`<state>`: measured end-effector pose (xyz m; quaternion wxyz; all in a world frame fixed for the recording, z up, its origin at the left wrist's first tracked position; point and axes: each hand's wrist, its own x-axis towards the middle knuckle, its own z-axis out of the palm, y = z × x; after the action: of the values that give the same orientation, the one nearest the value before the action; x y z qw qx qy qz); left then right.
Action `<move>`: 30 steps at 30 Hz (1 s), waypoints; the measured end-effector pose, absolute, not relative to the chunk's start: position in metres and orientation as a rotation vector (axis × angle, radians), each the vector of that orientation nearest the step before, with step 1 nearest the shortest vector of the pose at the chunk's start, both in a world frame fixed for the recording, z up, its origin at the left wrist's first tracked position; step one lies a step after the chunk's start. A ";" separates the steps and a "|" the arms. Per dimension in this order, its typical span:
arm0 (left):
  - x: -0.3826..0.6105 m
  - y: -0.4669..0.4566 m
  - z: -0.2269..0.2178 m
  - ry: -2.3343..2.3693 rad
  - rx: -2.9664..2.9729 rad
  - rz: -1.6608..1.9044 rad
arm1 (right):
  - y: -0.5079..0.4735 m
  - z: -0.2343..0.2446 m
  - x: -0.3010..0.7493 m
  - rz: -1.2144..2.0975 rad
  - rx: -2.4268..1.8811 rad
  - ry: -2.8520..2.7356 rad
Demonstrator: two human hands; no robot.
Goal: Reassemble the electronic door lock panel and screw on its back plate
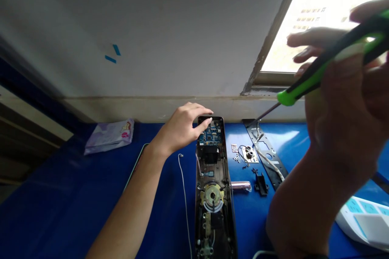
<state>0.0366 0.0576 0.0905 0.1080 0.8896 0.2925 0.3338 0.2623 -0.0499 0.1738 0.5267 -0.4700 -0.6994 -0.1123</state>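
Two hands: R hand (345,89) is gripping a screwdriver (287,97), prob. angled for reach; L hand (184,123) is spanning the open case (227,170) at its far end, maybe steadying it, can't tell if pinching; screws (236,158) are lying to L's right, prob. handy there.

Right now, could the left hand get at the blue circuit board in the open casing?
Probably yes: the left hand is at the far end of the casing, its thumb by the blue circuit board, and no cover lies over it.
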 end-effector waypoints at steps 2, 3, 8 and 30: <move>0.037 0.058 0.090 0.863 2.614 0.976 | -0.041 0.173 0.260 -0.220 -0.903 -1.602; 0.037 0.059 0.090 0.863 2.612 0.976 | -0.039 0.174 0.259 -0.212 -0.845 -1.604; 0.034 0.060 0.091 0.864 2.604 0.985 | -0.043 0.172 0.256 -0.254 -0.856 -1.621; 0.042 0.064 0.077 0.806 2.461 0.746 | -0.005 0.140 0.239 -0.125 -0.899 -1.590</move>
<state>0.0415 0.0638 0.0767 0.2215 0.8905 0.2917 0.2699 0.2389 -0.0054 0.1403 0.6094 -0.3894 -0.6886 -0.0541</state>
